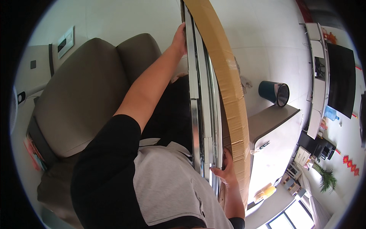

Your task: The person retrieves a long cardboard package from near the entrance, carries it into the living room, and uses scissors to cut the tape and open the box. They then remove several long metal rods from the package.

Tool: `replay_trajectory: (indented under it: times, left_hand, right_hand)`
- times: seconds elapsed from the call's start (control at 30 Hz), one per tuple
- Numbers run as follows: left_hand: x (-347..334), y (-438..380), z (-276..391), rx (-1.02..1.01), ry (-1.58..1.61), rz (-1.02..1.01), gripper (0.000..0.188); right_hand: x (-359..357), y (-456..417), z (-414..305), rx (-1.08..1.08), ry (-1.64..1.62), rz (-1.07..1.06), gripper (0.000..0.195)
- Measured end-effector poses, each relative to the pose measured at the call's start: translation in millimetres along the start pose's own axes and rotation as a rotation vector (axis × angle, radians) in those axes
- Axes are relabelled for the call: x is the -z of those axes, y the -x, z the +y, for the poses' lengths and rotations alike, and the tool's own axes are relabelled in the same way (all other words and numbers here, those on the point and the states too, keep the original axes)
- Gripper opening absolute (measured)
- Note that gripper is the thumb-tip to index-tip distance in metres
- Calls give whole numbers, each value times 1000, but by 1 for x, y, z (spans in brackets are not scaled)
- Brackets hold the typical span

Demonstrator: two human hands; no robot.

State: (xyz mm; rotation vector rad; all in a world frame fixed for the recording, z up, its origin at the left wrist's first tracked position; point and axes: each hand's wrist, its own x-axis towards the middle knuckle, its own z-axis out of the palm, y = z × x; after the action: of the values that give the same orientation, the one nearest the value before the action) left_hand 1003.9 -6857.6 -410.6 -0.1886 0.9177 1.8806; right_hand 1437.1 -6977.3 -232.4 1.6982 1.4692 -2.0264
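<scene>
Several long shiny metal profiles point(201, 94) stretch from the top edge down past my torso, side by side. A long strip of brown corrugated cardboard point(228, 71) bends along their right side. My left hand point(181, 38) grips the outer left edge of this stack near its upper end; its fingertips are hidden behind it. Lower down, my right hand point(226, 169) holds the right edge of the profiles, thumb on the near side and fingers between metal and cardboard. The far ends of the stack are out of view.
A grey-brown sofa point(85, 97) is at left, beside my left arm. Right of the cardboard stand a dark blue waste bin point(267, 90) and a white cabinet with a brown top point(274, 154). A television point(341, 80) and a low cabinet point(317, 94) are farther right.
</scene>
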Motion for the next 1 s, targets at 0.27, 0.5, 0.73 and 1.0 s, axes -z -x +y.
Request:
replay_trajectory:
  times: [0.27, 0.5, 0.73, 1.0]
  left_hand:
    - [21, -58, -2, -79, -101, 27, 55]
    - [-3, -78, 30, -133, -62, -14, 54]
    - [-16, -130, 50, -144, -7, 72, 53]
    - [-16, -139, 80, -238, -193, 119, 50]
  right_hand:
    - [16, 24, 16, -87, 268, 31, 106]
    - [6, 50, 24, 103, 73, 40, 105]
    - [38, 40, 49, 24, 156, 36, 98]
    - [54, -10, 62, 177, -113, -188, 101]
